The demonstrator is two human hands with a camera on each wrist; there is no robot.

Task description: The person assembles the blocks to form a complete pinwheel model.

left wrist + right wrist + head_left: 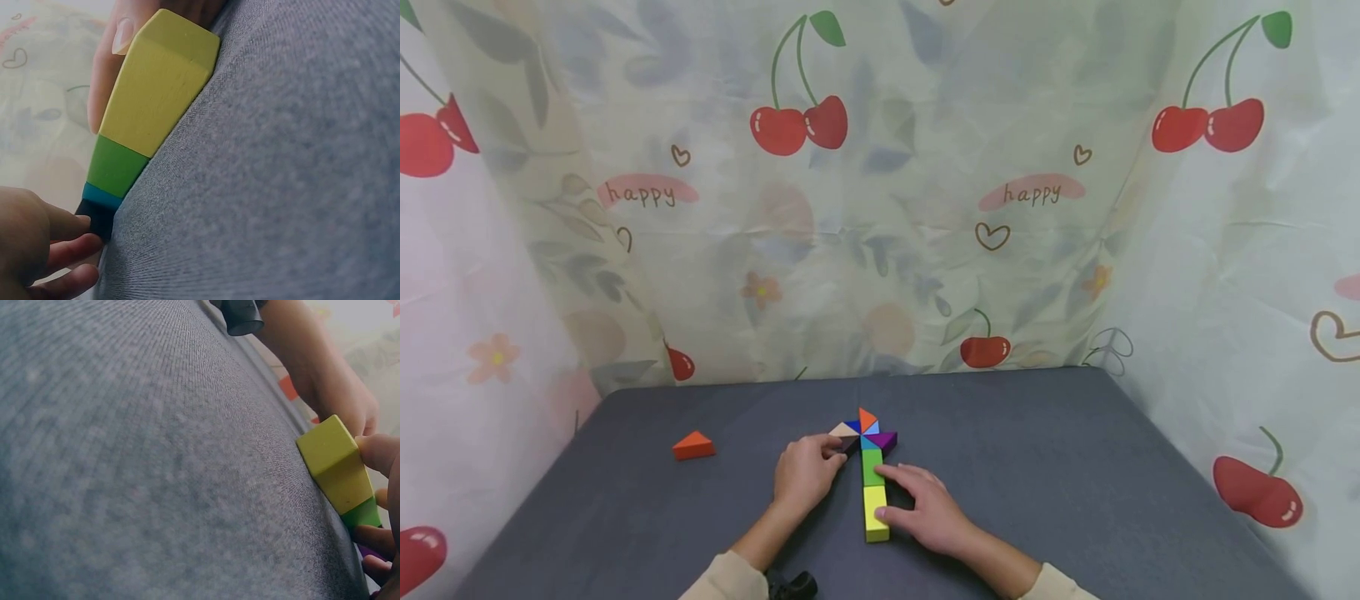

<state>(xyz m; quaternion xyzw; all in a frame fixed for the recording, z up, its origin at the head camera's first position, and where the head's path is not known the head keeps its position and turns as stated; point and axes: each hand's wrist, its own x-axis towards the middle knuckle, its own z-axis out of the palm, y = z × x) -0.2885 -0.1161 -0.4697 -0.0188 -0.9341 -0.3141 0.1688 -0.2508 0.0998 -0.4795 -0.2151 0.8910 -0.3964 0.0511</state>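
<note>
A pinwheel of small coloured triangular blocks lies on the dark cloth, with orange (pixel 867 419), purple (pixel 883 442), blue and pale wedges round one centre. My left hand (pixel 807 473) pinches the black triangular block (pixel 100 219) at the pinwheel's left side. Below the centre, a green block (pixel 872 468) and a yellow block (pixel 875 500) stand end to end in a line. My right hand (pixel 928 510) lies along their right side, index fingertip touching the green block and thumb against the yellow one. Its fingers are fairly straight.
A loose orange triangular block (pixel 694 447) lies on the left of the grey cloth-covered table (pixel 1037 467). A black object (pixel 793 586) shows beside the left wrist. Curtains printed with cherries (pixel 797 127) surround the table's back and sides.
</note>
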